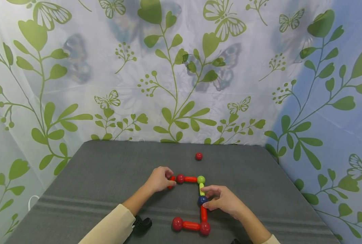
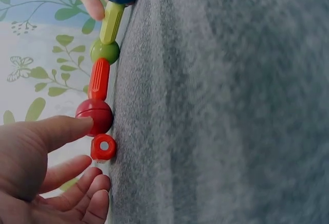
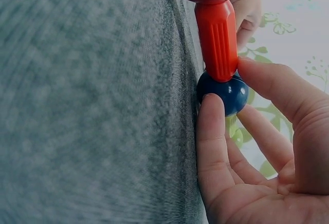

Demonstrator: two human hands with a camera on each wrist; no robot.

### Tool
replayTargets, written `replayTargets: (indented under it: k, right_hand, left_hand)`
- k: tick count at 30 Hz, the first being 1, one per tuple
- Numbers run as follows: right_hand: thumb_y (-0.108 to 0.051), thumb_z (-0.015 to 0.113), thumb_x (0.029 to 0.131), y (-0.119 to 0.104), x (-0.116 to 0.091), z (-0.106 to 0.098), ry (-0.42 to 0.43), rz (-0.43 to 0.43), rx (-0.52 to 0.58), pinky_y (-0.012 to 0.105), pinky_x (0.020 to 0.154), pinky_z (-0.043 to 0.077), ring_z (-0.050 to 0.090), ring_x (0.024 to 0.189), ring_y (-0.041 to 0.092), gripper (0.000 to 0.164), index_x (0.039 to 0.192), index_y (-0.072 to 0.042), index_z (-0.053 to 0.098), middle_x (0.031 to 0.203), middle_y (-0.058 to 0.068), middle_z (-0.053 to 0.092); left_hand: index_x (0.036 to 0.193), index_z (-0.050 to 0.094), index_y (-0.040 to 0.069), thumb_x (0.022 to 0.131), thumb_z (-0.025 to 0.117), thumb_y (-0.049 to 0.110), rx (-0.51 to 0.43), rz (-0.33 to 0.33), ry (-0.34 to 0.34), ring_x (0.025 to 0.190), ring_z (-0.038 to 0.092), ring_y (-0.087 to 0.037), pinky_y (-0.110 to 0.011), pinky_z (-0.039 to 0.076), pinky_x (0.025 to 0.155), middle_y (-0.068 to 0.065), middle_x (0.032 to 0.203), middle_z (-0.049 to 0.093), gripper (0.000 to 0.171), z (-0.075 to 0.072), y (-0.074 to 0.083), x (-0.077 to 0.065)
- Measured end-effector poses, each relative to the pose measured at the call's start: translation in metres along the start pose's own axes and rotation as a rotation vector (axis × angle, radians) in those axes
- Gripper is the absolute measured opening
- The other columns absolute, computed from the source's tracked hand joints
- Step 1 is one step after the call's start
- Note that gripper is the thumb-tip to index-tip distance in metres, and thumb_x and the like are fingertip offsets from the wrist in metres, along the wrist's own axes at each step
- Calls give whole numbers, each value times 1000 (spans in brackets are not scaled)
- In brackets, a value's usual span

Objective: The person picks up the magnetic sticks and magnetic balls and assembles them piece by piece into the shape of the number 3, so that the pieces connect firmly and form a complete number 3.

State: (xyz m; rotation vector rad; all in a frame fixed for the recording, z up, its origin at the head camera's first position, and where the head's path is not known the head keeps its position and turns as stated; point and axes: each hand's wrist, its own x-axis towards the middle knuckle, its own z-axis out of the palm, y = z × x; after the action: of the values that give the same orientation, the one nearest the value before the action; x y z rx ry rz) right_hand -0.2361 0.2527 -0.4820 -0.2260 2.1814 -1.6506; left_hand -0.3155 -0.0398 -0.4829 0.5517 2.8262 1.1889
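Note:
Magnetic rods and balls form an angular chain on the grey table. My left hand (image 1: pixel 159 179) pinches a loose red rod (image 2: pixel 104 147) between thumb and index finger; its near end shows a round metal tip. Just beside it, a dark red ball (image 1: pixel 180 178) joins a red rod (image 1: pixel 190 179) and a lime green ball (image 1: pixel 201 179). A lime rod (image 1: pixel 201 189) runs from there to the blue ball (image 3: pixel 226 93), which my right hand (image 1: pixel 222 200) holds in its fingertips. Nearer me, a red rod (image 3: pixel 216 41) leads from the blue ball to a red ball (image 1: pixel 204 228).
Another red rod (image 1: pixel 191 225) ends the near side of the chain at a red ball (image 1: pixel 177 224). A lone red ball (image 1: pixel 199 156) lies toward the back of the table (image 1: pixel 123 159). Leaf-patterned curtains (image 1: pixel 181 84) surround the far and side edges. A black object (image 1: pixel 142 224) lies beside the left sleeve.

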Motion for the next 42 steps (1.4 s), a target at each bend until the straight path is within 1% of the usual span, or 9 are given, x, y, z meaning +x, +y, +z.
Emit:
replayTargets:
  k: [7, 14, 20, 24, 29, 33, 37, 39, 42]
  right_hand:
    - [-8, 84, 81, -1, -1, 1, 1, -1, 4, 34, 76, 61, 71, 84, 20, 62, 137, 1, 61, 112, 15, 63]
    - [-8, 84, 81, -1, -1, 2, 6, 3, 3, 34, 76, 60, 70, 83, 19, 62, 137, 2, 61, 110, 14, 63]
    - [-8, 84, 81, 0, -1, 2, 5, 3, 2, 34, 76, 61, 70, 82, 19, 61, 137, 1, 61, 110, 14, 63]
    - [-8, 84, 81, 1, -1, 2, 6, 5, -4, 35, 77, 61, 70, 83, 20, 61, 137, 0, 61, 111, 14, 63]
    - [-7, 85, 81, 0, -1, 2, 8, 4, -7, 36, 77, 62, 70, 82, 21, 61, 137, 0, 61, 111, 15, 63]
    - [-7, 85, 81, 0, -2, 2, 7, 7, -8, 36, 77, 62, 70, 83, 21, 61, 137, 1, 61, 111, 14, 63]
    - [-7, 84, 81, -1, -2, 2, 6, 12, -9, 35, 77, 61, 69, 83, 21, 62, 137, 0, 61, 112, 15, 62]
    - [-7, 84, 81, -2, -1, 1, 6, 12, -12, 35, 77, 61, 69, 83, 21, 62, 137, 0, 61, 112, 15, 63]
    - [-7, 84, 81, -2, -1, 1, 6, 11, -18, 35, 77, 61, 69, 83, 20, 62, 137, 0, 61, 112, 15, 63]
  left_hand:
    - [99, 74, 2, 79, 89, 18, 17, -48, 42, 74, 56, -13, -31, 51, 67, -4, 85, 65, 30, 4, 1, -1]
    - [93, 74, 2, 77, 90, 14, 8, -43, 56, 66, 55, -12, -27, 49, 60, -2, 77, 64, 26, 4, 0, -1]
    - [91, 74, 3, 77, 89, 11, 2, -57, 52, 65, 56, -10, -26, 49, 60, 0, 75, 65, 23, 3, 0, -1]
    - [91, 75, 3, 77, 88, 9, 9, -42, 34, 66, 57, -10, -26, 50, 61, 0, 76, 66, 20, 1, -2, -1]
    - [91, 76, 3, 79, 85, 6, 19, -46, 15, 68, 58, -11, -27, 52, 64, -1, 78, 67, 16, -4, -5, -4]
    - [91, 76, 5, 80, 84, 5, 26, -54, 23, 69, 58, -11, -28, 52, 65, -1, 80, 68, 13, -8, -8, -6]
    - [87, 77, 5, 78, 82, 3, 17, -23, 34, 67, 58, -10, -27, 52, 64, 0, 77, 69, 11, -12, -12, -7]
    - [86, 77, 6, 77, 81, 2, 17, 5, 35, 66, 58, -10, -27, 51, 63, 1, 75, 69, 10, -13, -14, -7]
    - [87, 77, 7, 78, 81, 2, -3, 25, 15, 65, 58, -9, -26, 51, 61, 2, 76, 70, 11, -14, -17, -8]
